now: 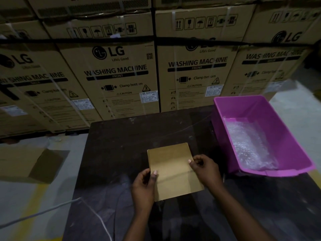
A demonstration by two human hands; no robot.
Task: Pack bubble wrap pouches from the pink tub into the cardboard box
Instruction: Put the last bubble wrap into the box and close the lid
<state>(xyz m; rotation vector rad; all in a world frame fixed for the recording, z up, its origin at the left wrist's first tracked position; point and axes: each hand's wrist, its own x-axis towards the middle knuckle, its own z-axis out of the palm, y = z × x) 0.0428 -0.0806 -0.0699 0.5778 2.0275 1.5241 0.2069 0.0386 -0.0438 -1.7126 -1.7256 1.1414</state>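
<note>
Both forearms reach in over the dark table (111, 153). Left hand (145, 186) pinches the cardboard box's (171, 168) left edge and right hand (205, 168) its right edge, probably to pop the still-flat box open before packing. Bare tabletop surrounds it. Just beyond on the right, the pink tub (225, 108) overhangs the table's edge, bubble wrap pouches (250, 145) waiting inside. Stacked washing machine cartons (119, 70) wall off the far side.

matt cardboard box (171, 168), seemingly glossy plastic tub (257, 108)

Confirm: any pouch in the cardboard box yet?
No. The cardboard box is still flat in both hands, and the bubble wrap pouches lie in the pink tub.
</note>
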